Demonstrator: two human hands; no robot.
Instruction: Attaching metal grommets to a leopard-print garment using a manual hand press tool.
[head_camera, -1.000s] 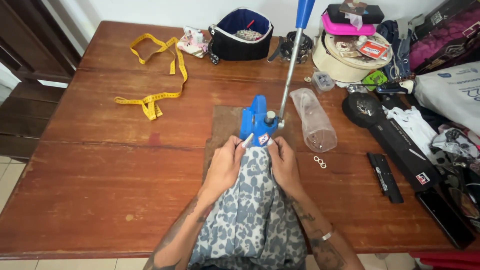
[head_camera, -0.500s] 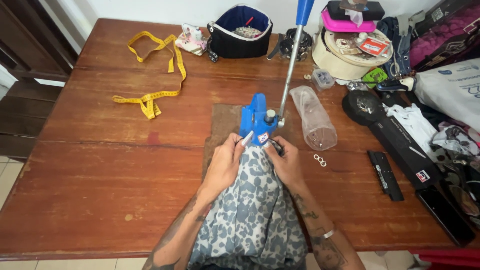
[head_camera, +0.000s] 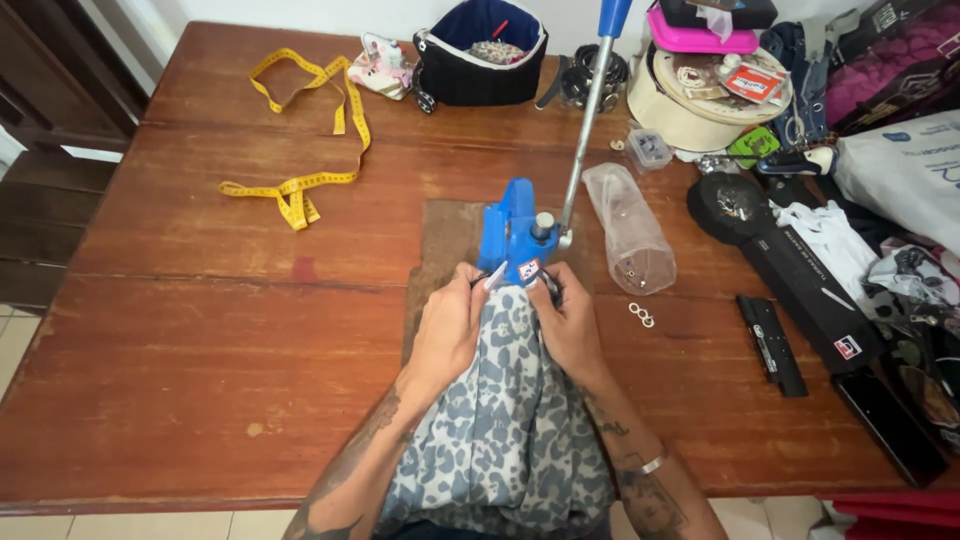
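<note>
The head camera gives the only view, looking down on a wooden table (head_camera: 200, 360). Take the blue hand press (head_camera: 515, 235) near the middle as the landmark: it stands on a brown mat (head_camera: 445, 235), and its long metal lever (head_camera: 585, 120) rises away from the body, with the blue grip cut off by the top edge.

Just below the press, a grey-and-white patterned fabric (head_camera: 505, 420) runs down to the bottom edge, where the rest is out of view. Its top end is tucked under the press head, so the part being worked is hidden. The left hand (head_camera: 450, 325) is closed on the fabric's upper left edge, fingers curled, right against the press base. The right hand (head_camera: 570, 325) is closed on the upper right edge; something small and dark sits at its fingertips, too small to make out.

Right of the press lies a clear plastic bag (head_camera: 630, 235) of small metal pieces, with loose metal rings (head_camera: 640, 315) just below it. Far left of the press a yellow tape measure (head_camera: 310, 130) trails. Beyond the press sits a dark fabric pouch (head_camera: 485, 50), partly cut off.
</note>
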